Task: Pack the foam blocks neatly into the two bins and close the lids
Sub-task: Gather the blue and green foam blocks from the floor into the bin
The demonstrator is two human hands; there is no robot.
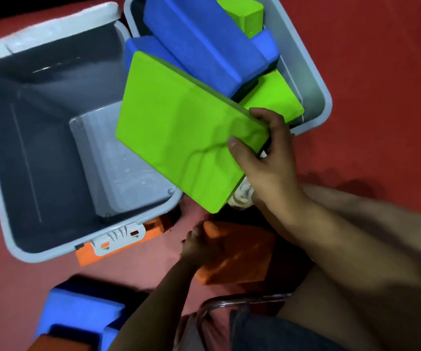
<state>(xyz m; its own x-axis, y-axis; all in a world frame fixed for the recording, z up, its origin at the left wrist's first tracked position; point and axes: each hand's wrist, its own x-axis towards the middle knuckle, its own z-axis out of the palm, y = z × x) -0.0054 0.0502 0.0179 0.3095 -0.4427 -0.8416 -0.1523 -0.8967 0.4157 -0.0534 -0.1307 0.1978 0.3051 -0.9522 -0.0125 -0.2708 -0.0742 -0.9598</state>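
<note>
Right hand (262, 158) pinches green block (179, 138) over left bin's (40, 252) right rim. Left hand (202, 247) grips orange block (239, 254) on floor below that bin.

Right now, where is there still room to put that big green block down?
The left bin is bare inside, grey floor and walls showing. The right bin is crowded with blue and green blocks in a jumble. The right hand holds the green block over the gap between them.

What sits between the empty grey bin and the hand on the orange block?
In the head view, only bare red floor separates the empty bin from the left hand on the orange block.
</note>
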